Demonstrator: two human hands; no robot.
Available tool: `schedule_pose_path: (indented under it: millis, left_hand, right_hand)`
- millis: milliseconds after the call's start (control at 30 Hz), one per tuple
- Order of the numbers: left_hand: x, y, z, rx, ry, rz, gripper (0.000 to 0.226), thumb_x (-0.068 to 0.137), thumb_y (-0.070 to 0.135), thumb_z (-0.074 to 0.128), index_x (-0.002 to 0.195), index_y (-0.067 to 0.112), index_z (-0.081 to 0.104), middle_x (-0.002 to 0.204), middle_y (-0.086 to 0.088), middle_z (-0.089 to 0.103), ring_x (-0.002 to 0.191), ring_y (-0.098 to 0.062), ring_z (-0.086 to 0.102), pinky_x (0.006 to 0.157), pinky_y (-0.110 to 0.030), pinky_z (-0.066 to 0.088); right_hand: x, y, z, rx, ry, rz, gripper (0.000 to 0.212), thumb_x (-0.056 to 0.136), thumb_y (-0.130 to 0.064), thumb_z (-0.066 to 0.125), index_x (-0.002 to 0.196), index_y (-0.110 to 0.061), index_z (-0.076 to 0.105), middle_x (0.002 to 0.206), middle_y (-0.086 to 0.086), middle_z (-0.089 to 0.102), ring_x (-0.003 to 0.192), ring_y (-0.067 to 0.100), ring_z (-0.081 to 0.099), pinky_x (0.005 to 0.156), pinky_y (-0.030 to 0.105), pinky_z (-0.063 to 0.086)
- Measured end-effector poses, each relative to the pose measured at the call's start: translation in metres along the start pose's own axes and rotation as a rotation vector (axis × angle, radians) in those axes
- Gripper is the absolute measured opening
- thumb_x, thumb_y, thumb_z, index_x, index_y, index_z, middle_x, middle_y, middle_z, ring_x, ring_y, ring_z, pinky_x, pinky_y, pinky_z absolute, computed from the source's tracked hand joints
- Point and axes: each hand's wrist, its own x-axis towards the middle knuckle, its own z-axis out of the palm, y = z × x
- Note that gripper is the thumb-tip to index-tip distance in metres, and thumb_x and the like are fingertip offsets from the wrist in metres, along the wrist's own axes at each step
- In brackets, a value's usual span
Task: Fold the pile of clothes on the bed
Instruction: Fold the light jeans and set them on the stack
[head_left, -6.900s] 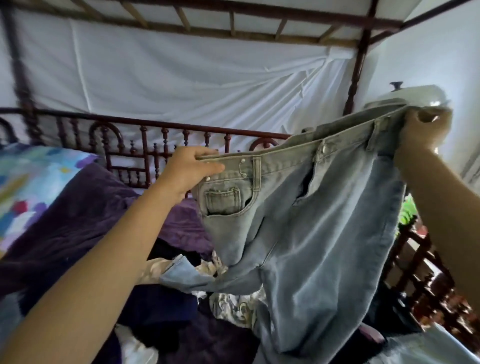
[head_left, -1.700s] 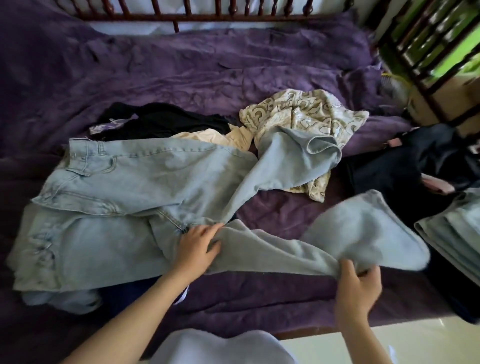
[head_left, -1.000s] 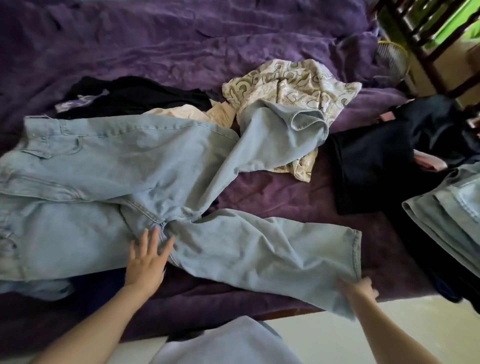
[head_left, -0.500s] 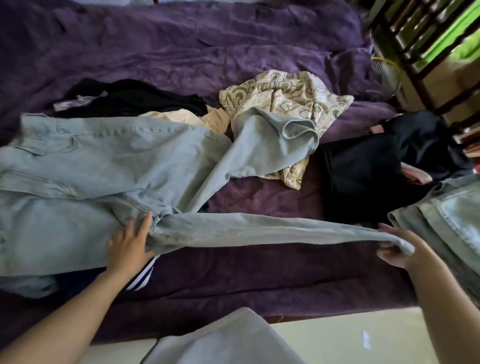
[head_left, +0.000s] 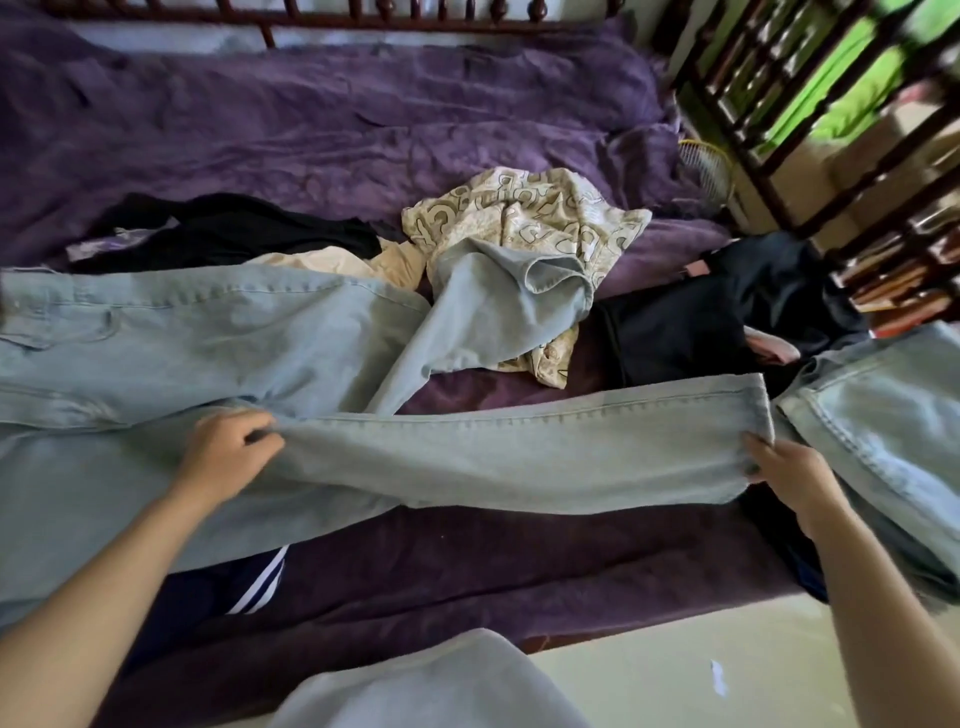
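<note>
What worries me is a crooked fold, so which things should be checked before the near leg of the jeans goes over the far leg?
1. Left hand grips the jeans at the crotch: ok.
2. Right hand pinches the near leg at its hem: ok.
3. Near leg pulled straight between the hands: ok.
4. Far leg flat and straight: not ok; it lies bunched, its hem curled open on the patterned garment.
5. Jeans lying clear of other clothes: not ok; a striped dark garment shows beneath them.
</note>
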Motion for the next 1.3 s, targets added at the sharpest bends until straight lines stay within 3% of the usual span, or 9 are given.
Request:
schedule_pose_path:
  millis: [167, 333, 500, 600, 667, 733, 833, 1033, 1300]
  left_hand:
    - [0.027, 0.036, -0.004, -0.097, 0.173, -0.081, 0.042, 0.067, 0.034, 0.05, 0.078, -0.006, 0.059, 0.08, -0.027, 0.052, 0.088, -0.037, 0.052, 0.073, -0.034, 0.037]
    - [0.038, 0.073, 0.045, 0.324, 0.128, -0.136, 0.066, 0.084, 0.019, 0.063, 0.141, 0.005, 0.034, 0.139, -0.032, 0.033, 0.126, -0.046, 0.031, 0.101, -0.051, 0.029]
    - [-0.019, 0.035, 0.094, 0.572, -0.081, 0.166, 0.07, 0.053, 0.015, 0.083, 0.116, 0.003, 0.055, 0.114, -0.036, 0.054, 0.092, -0.051, 0.057, 0.071, -0.057, 0.05]
    - [-0.055, -0.002, 0.107, 0.688, -0.276, 0.075, 0.08, 0.03, 0.013, 0.094, 0.103, 0.007, 0.063, 0.113, -0.031, 0.055, 0.086, -0.045, 0.059, 0.061, -0.053, 0.051]
    - [-0.065, -0.011, 0.1, 0.813, -0.316, -0.036, 0.073, 0.049, 0.022, 0.09, 0.117, 0.012, 0.063, 0.127, -0.028, 0.048, 0.103, -0.043, 0.054, 0.076, -0.053, 0.05]
    - [-0.069, -0.022, 0.096, 0.934, -0.326, -0.124, 0.071, 0.081, 0.037, 0.066, 0.143, 0.026, 0.033, 0.148, -0.017, 0.023, 0.129, -0.031, 0.034, 0.099, -0.043, 0.037]
    - [-0.071, -0.038, 0.088, 1.061, -0.396, -0.23, 0.07, 0.092, 0.041, 0.047, 0.149, 0.032, 0.005, 0.154, -0.01, 0.002, 0.138, -0.025, 0.018, 0.107, -0.037, 0.028]
    - [-0.069, -0.076, 0.065, 1.067, -0.266, -0.348, 0.053, 0.09, 0.042, 0.048, 0.139, 0.032, 0.028, 0.14, -0.004, 0.025, 0.125, -0.023, 0.031, 0.098, -0.034, 0.036]
    - [-0.072, -0.108, 0.029, 0.929, -0.324, -0.247, 0.029, 0.096, 0.024, 0.038, 0.121, 0.018, 0.051, 0.122, -0.003, 0.05, 0.117, -0.02, 0.046, 0.088, -0.03, 0.042]
  right_hand:
    - [0.002, -0.012, -0.02, 0.347, 0.101, -0.002, 0.027, 0.096, -0.026, 0.049, 0.076, -0.01, 0.058, 0.079, 0.014, 0.057, 0.048, -0.002, 0.057, 0.048, 0.014, 0.045]
    - [0.033, -0.016, 0.014, 0.266, 0.28, 0.134, 0.033, 0.097, -0.03, 0.044, 0.101, 0.001, 0.056, 0.105, 0.027, 0.057, 0.107, 0.041, 0.054, 0.085, 0.041, 0.041]
    - [0.044, 0.04, 0.069, 0.241, 0.109, 0.407, 0.063, 0.093, -0.028, 0.052, 0.144, -0.003, 0.027, 0.141, 0.022, 0.041, 0.126, 0.039, 0.043, 0.095, 0.038, 0.039]
    - [0.036, 0.073, 0.098, 0.214, -0.031, 0.468, 0.068, 0.089, -0.015, 0.058, 0.146, -0.002, 0.024, 0.142, 0.023, 0.039, 0.126, 0.038, 0.044, 0.1, 0.04, 0.038]
    - [0.033, 0.086, 0.109, 0.229, -0.03, 0.505, 0.07, 0.086, -0.008, 0.061, 0.145, -0.001, 0.024, 0.139, 0.024, 0.042, 0.124, 0.039, 0.045, 0.101, 0.041, 0.039]
    - [0.034, 0.092, 0.113, 0.235, -0.016, 0.558, 0.065, 0.083, -0.004, 0.064, 0.139, 0.005, 0.032, 0.124, 0.026, 0.052, 0.111, 0.038, 0.054, 0.093, 0.042, 0.046]
    - [0.034, 0.09, 0.105, 0.215, -0.131, 0.579, 0.025, 0.08, 0.004, 0.066, 0.099, 0.017, 0.055, 0.072, 0.016, 0.054, 0.049, 0.023, 0.06, 0.042, 0.022, 0.048]
    - [0.04, 0.081, 0.049, 0.161, 0.015, 0.363, 0.033, 0.077, -0.002, 0.073, 0.056, -0.004, 0.047, 0.057, 0.005, 0.041, 0.05, 0.019, 0.032, 0.036, 0.019, 0.032]
    - [0.049, 0.053, 0.054, 0.143, 0.038, 0.272, 0.037, 0.082, -0.013, 0.07, 0.058, -0.012, 0.041, 0.055, 0.006, 0.039, 0.023, 0.013, 0.034, 0.023, 0.01, 0.019]
